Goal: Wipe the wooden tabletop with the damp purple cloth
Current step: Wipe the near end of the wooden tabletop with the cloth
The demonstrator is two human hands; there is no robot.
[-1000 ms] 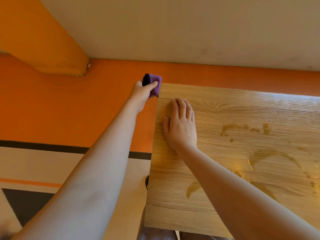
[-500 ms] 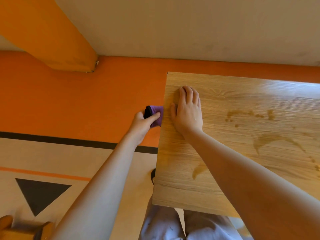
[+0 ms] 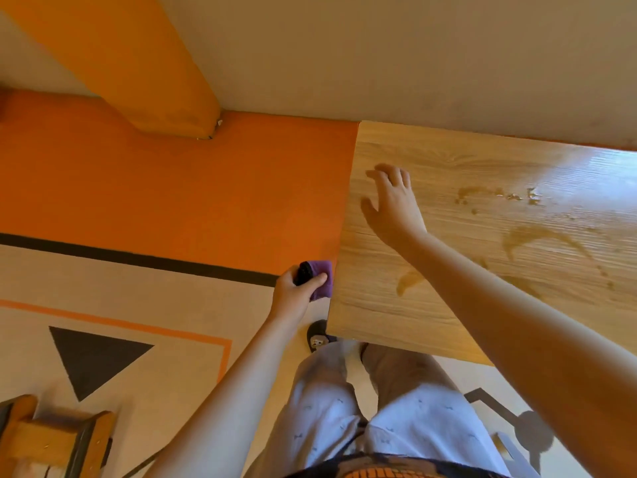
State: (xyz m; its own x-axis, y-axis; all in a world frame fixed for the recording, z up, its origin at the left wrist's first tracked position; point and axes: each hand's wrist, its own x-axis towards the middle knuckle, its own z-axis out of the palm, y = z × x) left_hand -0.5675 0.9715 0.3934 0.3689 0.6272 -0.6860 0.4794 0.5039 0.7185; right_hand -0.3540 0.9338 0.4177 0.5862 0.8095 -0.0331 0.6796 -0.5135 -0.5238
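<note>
The wooden tabletop [image 3: 448, 270] fills the right half of the view, with wet streaks [image 3: 537, 236] across its middle. My left hand [image 3: 296, 294] grips the folded purple cloth [image 3: 322, 279] against the table's left edge, near the front corner. My right hand [image 3: 393, 205] hovers over the tabletop's left part with fingers spread and relaxed; whether it touches the wood is unclear. It holds nothing.
An orange and beige patterned floor [image 3: 155, 201] lies left of the table. A wooden chair or stool [image 3: 51, 439] stands at the lower left. My legs in light trousers [image 3: 379, 408] stand at the table's front edge. A pale wall [image 3: 379, 46] runs behind.
My left hand slid the cloth along the table's left edge from the far corner toward the front. My right hand lifted from flat on the wood, fingers spreading.
</note>
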